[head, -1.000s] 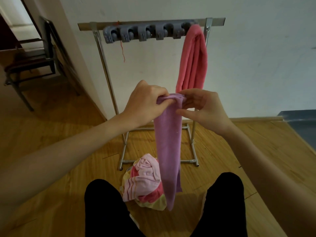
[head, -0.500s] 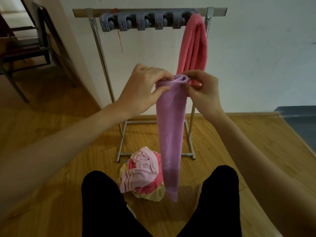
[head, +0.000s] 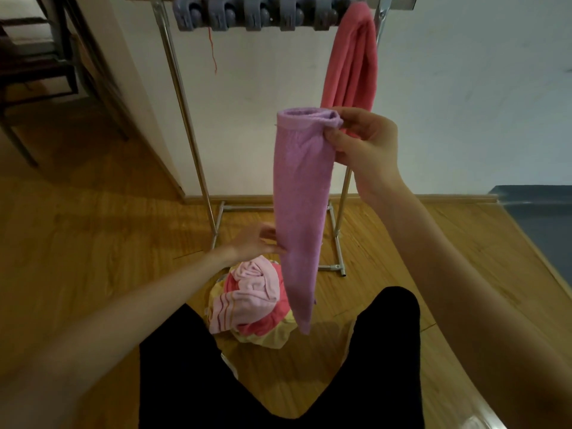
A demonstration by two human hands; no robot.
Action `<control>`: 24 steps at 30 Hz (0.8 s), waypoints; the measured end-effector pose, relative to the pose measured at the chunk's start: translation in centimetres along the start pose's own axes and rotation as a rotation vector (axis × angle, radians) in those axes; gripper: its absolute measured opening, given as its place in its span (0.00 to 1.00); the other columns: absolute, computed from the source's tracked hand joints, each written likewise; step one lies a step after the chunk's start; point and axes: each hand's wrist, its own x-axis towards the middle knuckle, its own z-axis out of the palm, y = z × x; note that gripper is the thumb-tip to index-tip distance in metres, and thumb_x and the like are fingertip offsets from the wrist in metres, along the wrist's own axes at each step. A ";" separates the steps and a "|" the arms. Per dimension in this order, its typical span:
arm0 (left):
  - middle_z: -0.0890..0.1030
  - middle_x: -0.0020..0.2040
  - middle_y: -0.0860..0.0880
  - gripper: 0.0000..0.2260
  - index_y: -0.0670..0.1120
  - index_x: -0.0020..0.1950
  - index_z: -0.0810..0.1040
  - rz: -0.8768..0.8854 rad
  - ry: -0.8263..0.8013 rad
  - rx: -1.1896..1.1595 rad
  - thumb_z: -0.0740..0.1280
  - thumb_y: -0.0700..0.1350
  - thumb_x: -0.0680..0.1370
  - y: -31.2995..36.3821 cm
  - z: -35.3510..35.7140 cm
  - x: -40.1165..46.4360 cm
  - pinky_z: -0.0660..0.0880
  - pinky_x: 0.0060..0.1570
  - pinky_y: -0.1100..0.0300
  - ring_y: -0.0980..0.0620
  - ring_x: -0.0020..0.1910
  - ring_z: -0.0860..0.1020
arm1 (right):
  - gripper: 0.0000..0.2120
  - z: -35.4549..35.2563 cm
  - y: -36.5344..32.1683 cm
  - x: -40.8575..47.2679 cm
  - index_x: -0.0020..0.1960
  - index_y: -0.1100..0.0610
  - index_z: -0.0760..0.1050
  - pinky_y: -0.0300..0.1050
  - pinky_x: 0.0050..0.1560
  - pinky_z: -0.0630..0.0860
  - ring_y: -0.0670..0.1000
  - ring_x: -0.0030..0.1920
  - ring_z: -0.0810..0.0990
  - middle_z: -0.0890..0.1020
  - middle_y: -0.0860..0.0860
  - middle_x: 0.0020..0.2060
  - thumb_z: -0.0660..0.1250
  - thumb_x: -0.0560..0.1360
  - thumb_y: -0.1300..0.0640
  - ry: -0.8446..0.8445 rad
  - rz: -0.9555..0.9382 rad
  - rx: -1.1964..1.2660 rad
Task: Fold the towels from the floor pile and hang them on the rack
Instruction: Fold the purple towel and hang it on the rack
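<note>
My right hand pinches the top edge of the purple towel between thumb and curled fingers, holding it up in front of the rack. The towel hangs straight down as a long, narrow, folded strip, its top forming a small loop at my fingers and its lower end tapering over the floor pile.

My left hand is low, beside the towel's middle section, fingers extended and loosely spread; the fingertips touch the towel's left edge (whether they actually grip the cloth I cannot tell).

On the rack, a pink towel already hangs folded from the right end of the top bar, next to a row of grey clip holders mounted along it. A red thread dangles from under the holders.

The floor pile, a bundle of pink, red-striped and yellow cloth, lies on the wooden floor between my knees and the rack's base frame. A dark chair stands at far left.
</note>
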 end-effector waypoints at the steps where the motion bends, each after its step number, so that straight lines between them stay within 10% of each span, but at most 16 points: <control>1: 0.83 0.45 0.54 0.10 0.47 0.49 0.81 -0.012 -0.022 -0.016 0.75 0.39 0.70 -0.4 0.4 0.1 0.75 0.45 0.69 0.62 0.44 0.82 | 0.11 -0.1 -0.3 0.2 0.53 0.65 0.79 0.50 0.42 0.82 0.56 0.44 0.83 0.83 0.60 0.44 0.69 0.71 0.69 0.012 0.012 0.039; 8: 0.82 0.55 0.42 0.11 0.42 0.59 0.79 -0.186 -0.019 -0.259 0.68 0.41 0.77 -2.4 2.1 0.4 0.76 0.56 0.51 0.44 0.56 0.80 | 0.09 -1.6 0.4 1.3 0.47 0.66 0.80 0.39 0.27 0.70 0.47 0.27 0.73 0.77 0.52 0.28 0.63 0.71 0.73 0.331 0.164 0.226; 14: 0.82 0.46 0.48 0.04 0.46 0.49 0.80 -0.210 0.164 -0.445 0.67 0.39 0.77 -0.9 -0.5 0.8 0.76 0.43 0.62 0.51 0.47 0.79 | 0.20 -5.0 6.7 0.4 0.61 0.69 0.69 0.41 0.41 0.81 0.51 0.42 0.81 0.78 0.60 0.48 0.59 0.69 0.73 0.541 0.404 0.204; 20: 0.75 0.36 0.50 0.06 0.37 0.41 0.77 0.097 0.140 -0.150 0.68 0.38 0.76 4.9 -4.8 1.5 0.67 0.38 0.64 0.58 0.38 0.71 | 0.22 -5.2 13.5 -4.0 0.63 0.63 0.63 0.56 0.52 0.80 0.57 0.54 0.77 0.74 0.56 0.49 0.61 0.71 0.73 0.244 0.669 -0.188; 24: 0.69 0.32 0.52 0.10 0.34 0.37 0.74 0.192 -0.071 0.092 0.68 0.37 0.76 9.2 -6.7 1.0 0.64 0.34 0.69 0.59 0.33 0.67 | 0.24 -5.1 16.0 -6.6 0.63 0.65 0.63 0.39 0.35 0.74 0.50 0.43 0.76 0.76 0.57 0.46 0.67 0.70 0.71 -0.086 0.734 -0.432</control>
